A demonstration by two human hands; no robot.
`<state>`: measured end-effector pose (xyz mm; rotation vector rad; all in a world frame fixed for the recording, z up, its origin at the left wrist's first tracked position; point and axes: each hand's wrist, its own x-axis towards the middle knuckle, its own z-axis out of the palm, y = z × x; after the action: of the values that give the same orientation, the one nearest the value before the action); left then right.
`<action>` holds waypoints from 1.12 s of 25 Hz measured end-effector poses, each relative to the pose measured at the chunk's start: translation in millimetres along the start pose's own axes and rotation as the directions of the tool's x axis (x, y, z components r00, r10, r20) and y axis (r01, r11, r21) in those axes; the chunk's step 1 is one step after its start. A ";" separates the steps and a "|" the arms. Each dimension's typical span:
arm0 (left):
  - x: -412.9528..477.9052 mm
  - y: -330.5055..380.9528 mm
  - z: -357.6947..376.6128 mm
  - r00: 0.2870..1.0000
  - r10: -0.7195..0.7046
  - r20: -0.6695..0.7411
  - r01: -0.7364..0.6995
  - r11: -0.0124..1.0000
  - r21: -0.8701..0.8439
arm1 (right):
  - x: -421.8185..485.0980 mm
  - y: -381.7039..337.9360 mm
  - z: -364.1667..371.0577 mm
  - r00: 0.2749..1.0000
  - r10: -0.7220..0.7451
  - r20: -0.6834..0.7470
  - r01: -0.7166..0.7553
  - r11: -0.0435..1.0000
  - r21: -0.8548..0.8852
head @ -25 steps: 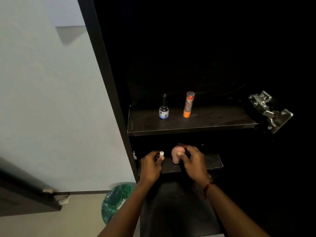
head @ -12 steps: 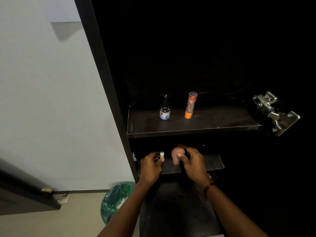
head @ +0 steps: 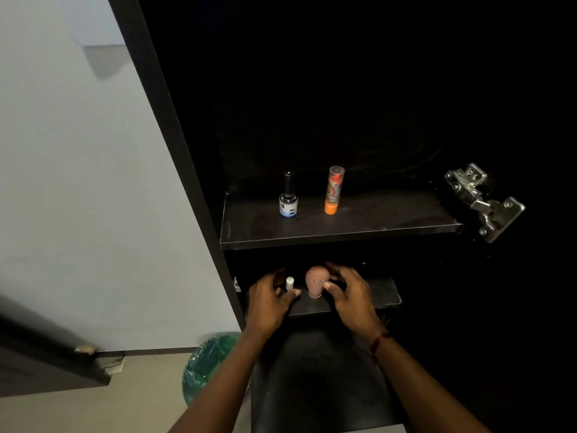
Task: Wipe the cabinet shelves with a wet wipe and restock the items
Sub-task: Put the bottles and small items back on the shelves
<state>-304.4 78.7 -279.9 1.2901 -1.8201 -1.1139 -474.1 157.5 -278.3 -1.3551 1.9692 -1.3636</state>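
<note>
On the lower shelf (head: pixel 384 295) a pink bottle (head: pixel 315 281) is standing upright just beside a small white-capped item (head: pixel 289 283), both near the front edge. The right hand (head: pixel 351 295) is hovering open around the bottle, fingers spread and thumb tip just beside it. The left hand (head: pixel 268 300) is cupping the white-capped item, though I cannot tell whether it is pinching it. To do this well, I'd say, each hand should be drawing straight back without brushing the tops, since both pieces look easy to tip. Above, a dark little bottle (head: pixel 288 198) and an orange tube (head: pixel 333 190) are standing on the upper shelf (head: pixel 390 220).
</note>
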 end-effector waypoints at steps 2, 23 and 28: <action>-0.9 1.0 -0.6 0.998 0.054 -0.031 -0.052 0.995 0.081 | -0.5 2.9 -5.2 1.000 0.021 0.007 -0.021 1.000 -0.011; -33.5 3.9 -8.9 0.972 0.195 -0.134 -0.158 0.956 0.245 | 39.4 37.0 -49.3 0.978 0.200 0.053 -0.040 0.435 -0.899; -37.6 2.6 -10.5 0.973 0.194 -0.127 -0.160 0.958 0.236 | 32.4 36.1 -46.0 0.988 0.151 0.035 -0.043 0.484 -0.874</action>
<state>-284.5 112.0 -273.9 1.2687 -1.9460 -0.7119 -540.7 154.4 -282.5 -1.5811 2.7422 -0.0856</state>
